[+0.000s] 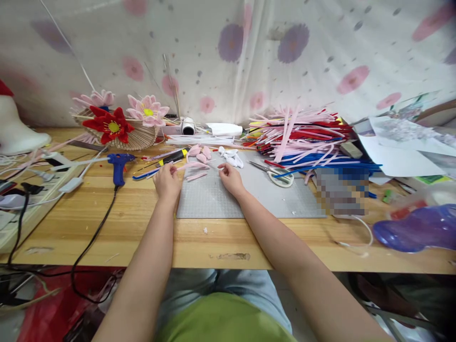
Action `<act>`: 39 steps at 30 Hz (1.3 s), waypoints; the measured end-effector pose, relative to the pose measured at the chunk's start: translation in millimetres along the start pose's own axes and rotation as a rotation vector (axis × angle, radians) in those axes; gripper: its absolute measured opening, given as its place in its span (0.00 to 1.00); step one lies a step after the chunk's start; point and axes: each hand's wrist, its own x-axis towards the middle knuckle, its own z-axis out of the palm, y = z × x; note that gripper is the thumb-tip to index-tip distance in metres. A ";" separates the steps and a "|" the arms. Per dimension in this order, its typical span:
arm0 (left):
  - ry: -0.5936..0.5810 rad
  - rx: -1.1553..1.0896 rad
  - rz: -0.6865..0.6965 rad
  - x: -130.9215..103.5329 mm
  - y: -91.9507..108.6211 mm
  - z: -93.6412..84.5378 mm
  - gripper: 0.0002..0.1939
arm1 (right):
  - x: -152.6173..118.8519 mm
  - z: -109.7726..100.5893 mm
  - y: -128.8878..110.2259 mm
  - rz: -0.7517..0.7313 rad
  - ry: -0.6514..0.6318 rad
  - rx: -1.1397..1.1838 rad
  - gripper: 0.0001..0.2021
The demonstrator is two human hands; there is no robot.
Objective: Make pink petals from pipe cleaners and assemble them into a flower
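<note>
My left hand (167, 181) is closed on a pink fuzzy strip (192, 165) at the left edge of the grey cutting mat (285, 204). The strip points right, toward my other hand. My right hand (230, 178) is over the mat with its fingers pinched; what they hold, if anything, is too small to tell. Short pink pieces (196, 176) lie between the hands. Just behind are pink petal shapes (199, 154) and white looped shapes (231, 156). Scissors (281, 176) rest on the mat to the right.
A blue glue gun (119, 168) with a black cord stands at left, near a power strip (32, 209). Bundled fuzzy stems (302, 137) pile up behind the mat. Red and pink flowers (113, 126) are at back left, a purple object (416, 228) at right.
</note>
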 end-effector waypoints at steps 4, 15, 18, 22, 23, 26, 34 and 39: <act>0.069 -0.016 0.060 -6.5 9.2 -6.5 0.06 | -5.4 -0.5 -7.6 -0.130 0.003 -0.111 0.12; -0.179 -0.153 0.428 -14.1 18.2 0.2 0.06 | -10.7 -0.7 -22.1 -0.336 -0.150 -0.339 0.09; -0.106 -0.154 0.412 -12.4 16.3 0.7 0.06 | -11.4 -1.0 -24.1 -0.424 -0.225 -0.308 0.11; -0.019 -0.228 0.336 -12.1 18.1 3.1 0.16 | -14.6 2.7 -24.0 -0.349 -0.270 -0.263 0.11; 0.012 -0.256 0.286 -12.2 18.9 3.8 0.21 | -15.2 3.8 -23.0 -0.302 -0.257 -0.224 0.10; 0.067 -0.297 0.120 -12.6 21.1 5.7 0.34 | -15.1 6.4 -19.4 -0.178 -0.215 -0.066 0.10; 0.203 -0.366 0.085 -16.1 25.4 10.2 0.35 | -7.2 14.1 -21.1 -0.104 -0.089 0.327 0.10; 0.135 -0.817 -0.168 -22.0 38.4 21.5 0.28 | -8.2 14.0 -25.8 0.098 -0.207 0.605 0.14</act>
